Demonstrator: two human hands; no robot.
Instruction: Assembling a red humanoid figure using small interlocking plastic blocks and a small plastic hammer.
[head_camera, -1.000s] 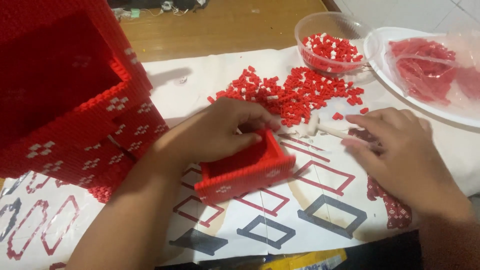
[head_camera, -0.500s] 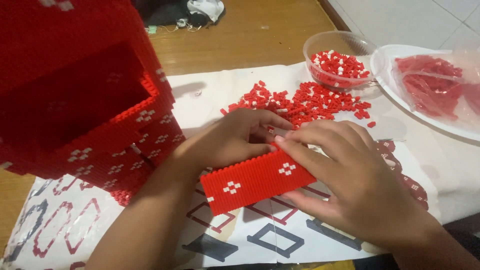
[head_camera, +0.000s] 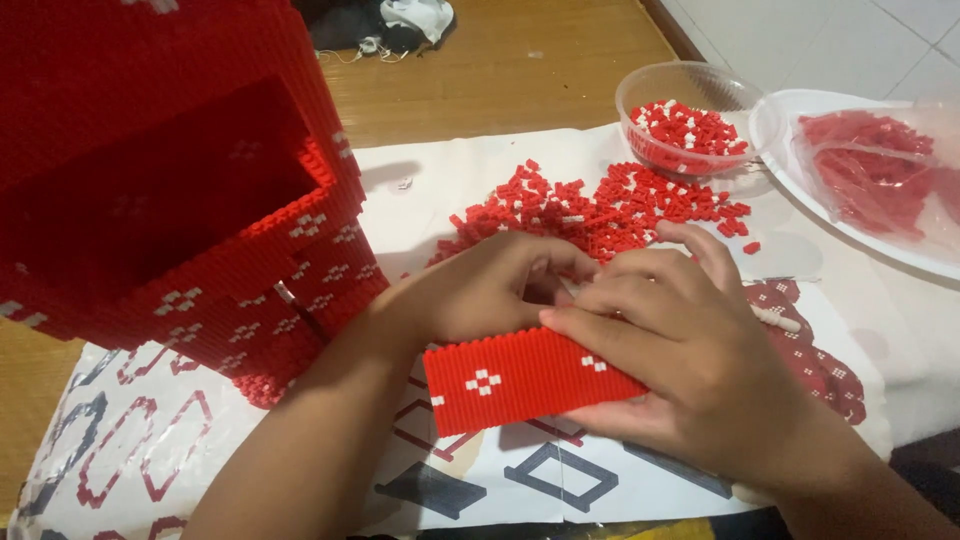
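A small red box (head_camera: 515, 380) built of tiny bricks, with white cross marks on its wall, stands on a printed sheet (head_camera: 560, 480) in the head view. My left hand (head_camera: 480, 290) grips it from behind. My right hand (head_camera: 670, 350) wraps over its right end, fingers pressed along the top edge. Just beyond my hands lies a loose pile of red and white small bricks (head_camera: 610, 205).
A large red brick-built structure (head_camera: 170, 190) with an open cavity fills the left. A clear bowl (head_camera: 650, 95) of red and white bricks and a white plate (head_camera: 780, 130) holding a bag of red pieces (head_camera: 870, 175) sit at the right. Wooden floor (head_camera: 500, 70) lies beyond.
The small box has been turned so its side wall faces me. My right hand moved left from the sheet onto the box and now grips it.
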